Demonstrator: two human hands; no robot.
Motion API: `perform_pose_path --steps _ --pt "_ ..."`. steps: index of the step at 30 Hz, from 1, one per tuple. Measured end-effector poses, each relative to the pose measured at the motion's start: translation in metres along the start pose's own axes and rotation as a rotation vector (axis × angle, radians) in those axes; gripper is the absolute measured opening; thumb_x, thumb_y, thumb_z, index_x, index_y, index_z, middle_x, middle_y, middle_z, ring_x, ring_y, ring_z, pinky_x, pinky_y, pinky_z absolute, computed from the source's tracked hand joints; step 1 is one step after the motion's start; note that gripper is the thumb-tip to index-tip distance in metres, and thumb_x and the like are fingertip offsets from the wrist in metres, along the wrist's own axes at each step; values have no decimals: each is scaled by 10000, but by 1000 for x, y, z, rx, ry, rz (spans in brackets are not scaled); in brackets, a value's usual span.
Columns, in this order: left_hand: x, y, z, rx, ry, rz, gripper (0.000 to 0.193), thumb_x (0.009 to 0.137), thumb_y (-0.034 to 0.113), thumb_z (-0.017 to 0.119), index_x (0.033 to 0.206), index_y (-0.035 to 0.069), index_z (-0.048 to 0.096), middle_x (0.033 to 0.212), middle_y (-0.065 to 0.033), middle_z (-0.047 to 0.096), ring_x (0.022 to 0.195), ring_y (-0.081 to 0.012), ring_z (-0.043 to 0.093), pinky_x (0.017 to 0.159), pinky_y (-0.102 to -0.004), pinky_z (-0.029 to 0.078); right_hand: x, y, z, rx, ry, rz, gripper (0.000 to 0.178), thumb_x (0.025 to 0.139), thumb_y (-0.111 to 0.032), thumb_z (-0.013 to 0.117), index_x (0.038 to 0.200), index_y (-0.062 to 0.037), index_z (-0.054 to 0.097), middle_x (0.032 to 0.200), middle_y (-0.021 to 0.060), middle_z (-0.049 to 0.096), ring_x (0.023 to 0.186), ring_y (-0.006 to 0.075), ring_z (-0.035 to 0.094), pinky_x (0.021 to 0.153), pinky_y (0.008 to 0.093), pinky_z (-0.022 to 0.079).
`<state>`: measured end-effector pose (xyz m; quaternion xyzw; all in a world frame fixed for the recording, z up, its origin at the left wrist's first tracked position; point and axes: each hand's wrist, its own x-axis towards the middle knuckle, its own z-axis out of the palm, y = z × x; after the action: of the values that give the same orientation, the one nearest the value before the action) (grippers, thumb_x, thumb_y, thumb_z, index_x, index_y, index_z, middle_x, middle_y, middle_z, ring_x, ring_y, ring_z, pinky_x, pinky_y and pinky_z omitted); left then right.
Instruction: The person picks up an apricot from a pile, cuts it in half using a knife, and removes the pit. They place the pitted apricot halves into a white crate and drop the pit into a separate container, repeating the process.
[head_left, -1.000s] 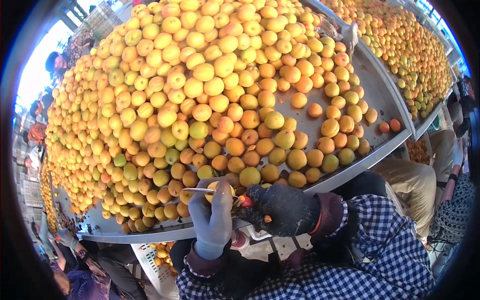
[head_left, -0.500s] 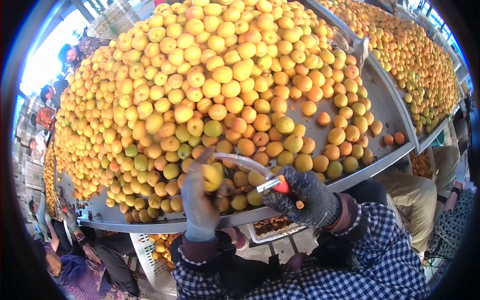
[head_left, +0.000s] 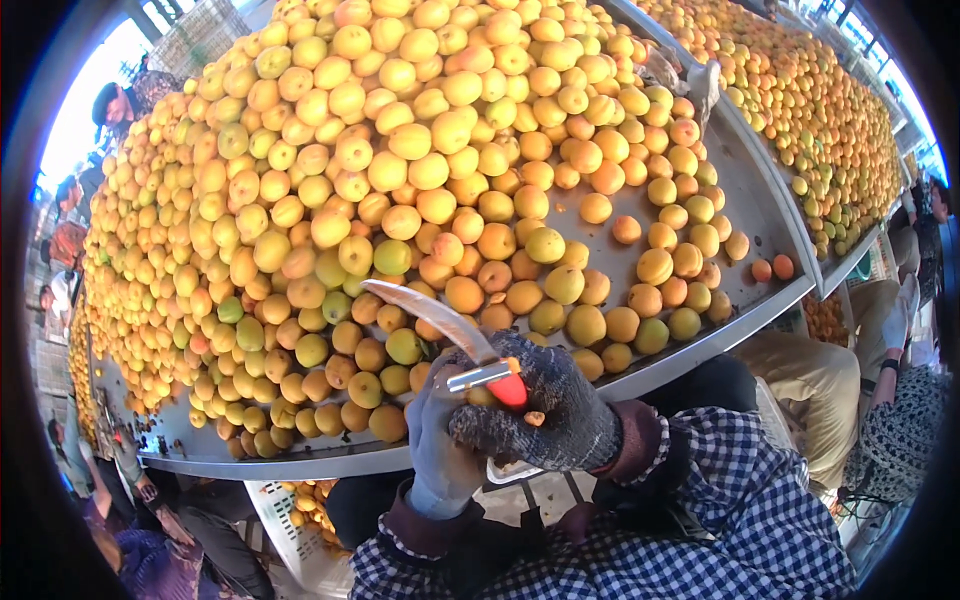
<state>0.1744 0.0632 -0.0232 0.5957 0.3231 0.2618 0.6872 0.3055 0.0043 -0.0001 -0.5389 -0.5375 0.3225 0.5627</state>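
My right hand (head_left: 550, 405), in a dark grey knit glove, is closed round the red handle of a curved knife (head_left: 430, 312). Its blade points up and left over the fruit. Against it presses my left hand (head_left: 440, 435), in a pale blue-grey glove, fingers curled. Between the two hands a sliver of a yellow apricot (head_left: 482, 397) shows; the gloves hide most of it. A small orange scrap (head_left: 535, 419) clings to the right glove. Just beyond the hands, a large heap of apricots (head_left: 400, 140) covers the metal table (head_left: 350, 462).
The table's raised metal rim (head_left: 660, 372) runs in front of me. A second apricot heap (head_left: 800, 110) lies beyond a divider at right. Below the table stands a white crate (head_left: 290, 530) with apricot pieces. Other people sit close by on both sides.
My left hand has moved right and down with the apricot, and my right hand has come left to meet it. The knife has shifted left with the right hand. The view has tilted slightly.
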Motion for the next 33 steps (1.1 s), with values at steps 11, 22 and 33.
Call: perform_pose_path --steps 11,22,33 --pt "-7 30 -4 -599 -12 -192 447 899 345 402 1111 -38 493 792 -77 561 502 -101 428 538 -233 398 -15 -21 4 731 205 535 332 834 -179 604 1104 6 554 812 24 616 556 54 522 462 177 410" --pt "-220 40 -99 28 570 -166 321 870 235 458 1019 -38 536 604 -26 506 504 -75 447 513 -200 364 -105 -64 20 396 148 598 394 737 -122 611 1077 58 525 811 114 603 484 122 525 388 200 406" --pt "-424 -26 -130 1082 791 -477 547 853 339 582 1220 -42 445 1099 -183 561 1059 -276 525 910 -342 405 -113 -70 50 177 -244 663 324 777 -79 573 1086 16 551 869 76 624 666 120 592 503 207 466"
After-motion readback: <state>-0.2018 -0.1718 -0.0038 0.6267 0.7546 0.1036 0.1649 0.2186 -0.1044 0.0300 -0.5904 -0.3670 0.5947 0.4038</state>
